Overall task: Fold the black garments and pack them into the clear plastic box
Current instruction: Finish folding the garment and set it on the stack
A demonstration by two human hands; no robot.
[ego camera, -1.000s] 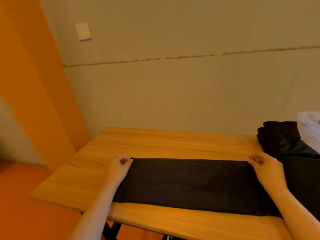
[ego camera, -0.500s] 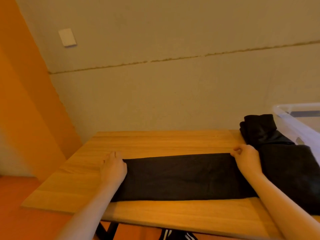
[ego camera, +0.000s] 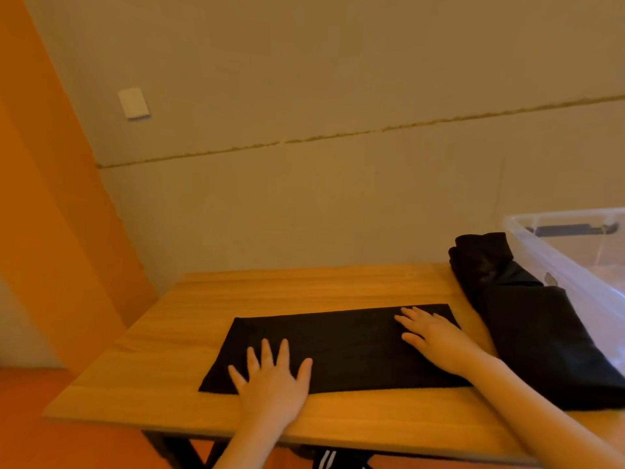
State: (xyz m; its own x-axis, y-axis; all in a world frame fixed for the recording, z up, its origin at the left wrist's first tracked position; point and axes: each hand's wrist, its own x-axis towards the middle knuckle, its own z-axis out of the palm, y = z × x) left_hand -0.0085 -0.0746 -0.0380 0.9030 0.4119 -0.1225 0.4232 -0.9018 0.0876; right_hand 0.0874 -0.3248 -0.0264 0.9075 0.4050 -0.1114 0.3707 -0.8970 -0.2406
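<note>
Half a second before, both hands had pinched the far corners of the folded black cloth [ego camera: 338, 346]; by this moment they had let go and lay flat on top of it. The left hand [ego camera: 274, 380] rested with straight, spread fingers on the cloth's near left part, at about 7 o'clock of the strip. The right hand [ego camera: 436, 336] pressed flat, fingers straight and pointing left, on the end at 3 o'clock. The cloth lay as a long strip across the wooden table [ego camera: 304, 286]. At 3 o'clock of it, just beside, sat a pile of black garments [ego camera: 527, 316], leaning against the clear plastic box [ego camera: 575, 265] at the table's right edge. A white wall switch [ego camera: 134, 103] hung at 11 o'clock.
</note>
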